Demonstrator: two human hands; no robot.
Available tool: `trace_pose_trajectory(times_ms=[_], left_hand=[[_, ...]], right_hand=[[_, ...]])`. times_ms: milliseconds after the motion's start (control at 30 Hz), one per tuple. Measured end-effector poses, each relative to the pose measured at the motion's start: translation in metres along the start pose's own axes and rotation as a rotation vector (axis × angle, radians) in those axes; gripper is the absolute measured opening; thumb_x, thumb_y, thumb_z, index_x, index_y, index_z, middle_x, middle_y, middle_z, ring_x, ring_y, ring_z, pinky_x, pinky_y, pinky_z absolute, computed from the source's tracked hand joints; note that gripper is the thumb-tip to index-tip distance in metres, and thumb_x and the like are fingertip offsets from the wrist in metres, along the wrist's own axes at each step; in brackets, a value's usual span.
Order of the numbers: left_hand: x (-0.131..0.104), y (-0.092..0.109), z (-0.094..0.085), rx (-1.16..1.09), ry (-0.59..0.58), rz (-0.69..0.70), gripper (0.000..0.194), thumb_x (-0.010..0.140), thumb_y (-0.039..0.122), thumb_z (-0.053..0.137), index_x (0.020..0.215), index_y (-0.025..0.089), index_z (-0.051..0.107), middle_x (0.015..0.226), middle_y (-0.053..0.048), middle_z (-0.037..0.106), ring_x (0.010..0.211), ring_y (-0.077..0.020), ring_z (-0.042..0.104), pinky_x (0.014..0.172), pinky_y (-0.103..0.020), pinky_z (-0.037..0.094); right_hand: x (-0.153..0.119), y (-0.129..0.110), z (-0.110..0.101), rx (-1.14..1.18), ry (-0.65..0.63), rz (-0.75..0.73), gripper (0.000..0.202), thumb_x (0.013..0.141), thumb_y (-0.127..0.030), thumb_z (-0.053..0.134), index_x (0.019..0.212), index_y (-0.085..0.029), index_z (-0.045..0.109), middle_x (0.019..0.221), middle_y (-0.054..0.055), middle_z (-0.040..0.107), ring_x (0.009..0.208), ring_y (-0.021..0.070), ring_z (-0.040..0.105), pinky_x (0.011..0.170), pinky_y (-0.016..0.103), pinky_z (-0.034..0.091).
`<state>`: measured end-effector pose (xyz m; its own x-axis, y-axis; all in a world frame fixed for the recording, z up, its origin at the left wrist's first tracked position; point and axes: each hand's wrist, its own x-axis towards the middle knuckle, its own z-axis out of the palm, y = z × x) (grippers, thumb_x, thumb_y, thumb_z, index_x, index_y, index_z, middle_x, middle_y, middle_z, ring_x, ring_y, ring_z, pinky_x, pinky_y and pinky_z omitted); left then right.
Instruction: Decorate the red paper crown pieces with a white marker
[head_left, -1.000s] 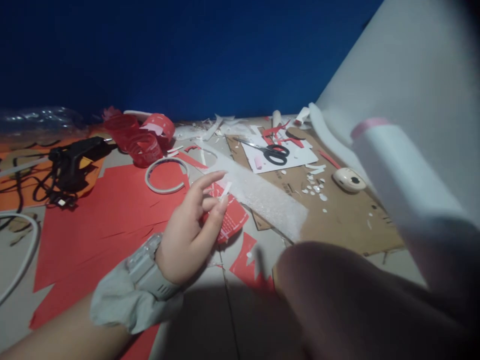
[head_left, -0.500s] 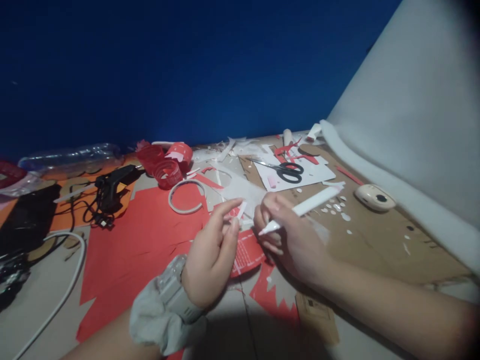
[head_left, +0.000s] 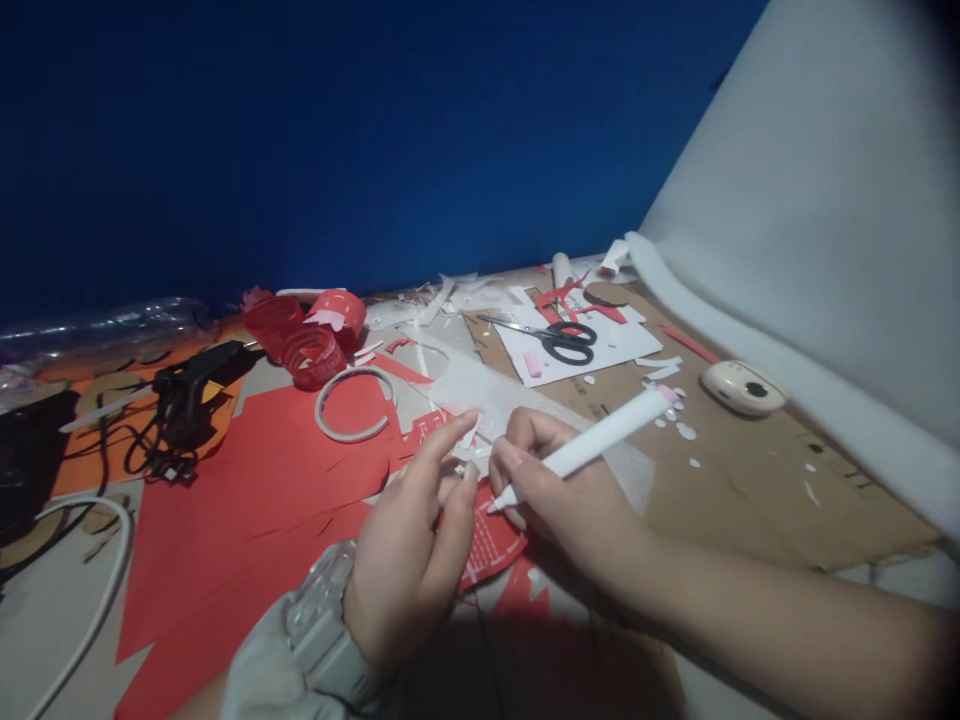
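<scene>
My right hand (head_left: 566, 480) grips a white marker (head_left: 600, 436) with a pink tip and pink end. Its tip points down at a red piece with white marks (head_left: 487, 545). My left hand (head_left: 420, 530) is at the left edge of that piece, thumb and forefinger curved toward a small white paper strip (head_left: 472, 432); whether the fingers touch the strip is unclear. The lower part of the red piece shows between the two hands.
Black scissors (head_left: 566, 342) lie on white paper. Red sheets (head_left: 262, 470), a tape ring (head_left: 324, 412), a black glue gun (head_left: 184, 385) and a white cable (head_left: 105, 610) are left. A cream device (head_left: 742, 388) rests on cardboard (head_left: 757, 480).
The marker tip has moved down and left, toward the red piece. The left hand has shifted slightly down and left, and the whole view has moved a little to the right.
</scene>
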<state>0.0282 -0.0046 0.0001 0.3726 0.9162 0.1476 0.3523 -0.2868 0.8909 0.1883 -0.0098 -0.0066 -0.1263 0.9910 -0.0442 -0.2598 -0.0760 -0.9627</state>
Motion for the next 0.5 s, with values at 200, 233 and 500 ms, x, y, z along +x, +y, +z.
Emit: trace_pose_trajectory(times_ms=[200, 233, 500], left_hand=[[-0.0002, -0.0004, 0.0004, -0.002, -0.003, 0.000, 0.036, 0.102, 0.030, 0.038, 0.138, 0.031, 0.040, 0.076, 0.002, 0.062, 0.064, -0.0148, 0.061, 0.059, -0.027, 0.044], [-0.0004, -0.0001, 0.0004, 0.002, 0.000, -0.004, 0.036, 0.102, 0.031, 0.038, 0.137, 0.030, 0.041, 0.075, 0.002, 0.061, 0.062, -0.0144, 0.060, 0.058, -0.027, 0.043], [0.0000, 0.0012, 0.0014, 0.003, -0.002, -0.002, 0.036, 0.102, 0.033, 0.036, 0.138, 0.031, 0.039, 0.071, 0.003, 0.057, 0.059, -0.0141, 0.056, 0.057, -0.026, 0.041]], right_hand=[[-0.0008, -0.0035, -0.0005, -0.107, -0.014, -0.023, 0.029, 0.093, -0.033, 0.058, 0.071, -0.021, 0.043, 0.057, -0.007, 0.050, 0.048, 0.0079, 0.039, 0.045, 0.021, 0.032], [-0.0008, -0.0037, -0.0003, -0.115, -0.011, -0.024, 0.029, 0.093, -0.033, 0.058, 0.071, -0.021, 0.043, 0.057, -0.007, 0.049, 0.048, 0.0079, 0.039, 0.046, 0.021, 0.032], [-0.0011, -0.0032, 0.0012, -0.145, 0.019, -0.049, 0.029, 0.094, -0.031, 0.055, 0.069, -0.022, 0.044, 0.053, -0.008, 0.046, 0.045, 0.0079, 0.037, 0.044, 0.021, 0.029]])
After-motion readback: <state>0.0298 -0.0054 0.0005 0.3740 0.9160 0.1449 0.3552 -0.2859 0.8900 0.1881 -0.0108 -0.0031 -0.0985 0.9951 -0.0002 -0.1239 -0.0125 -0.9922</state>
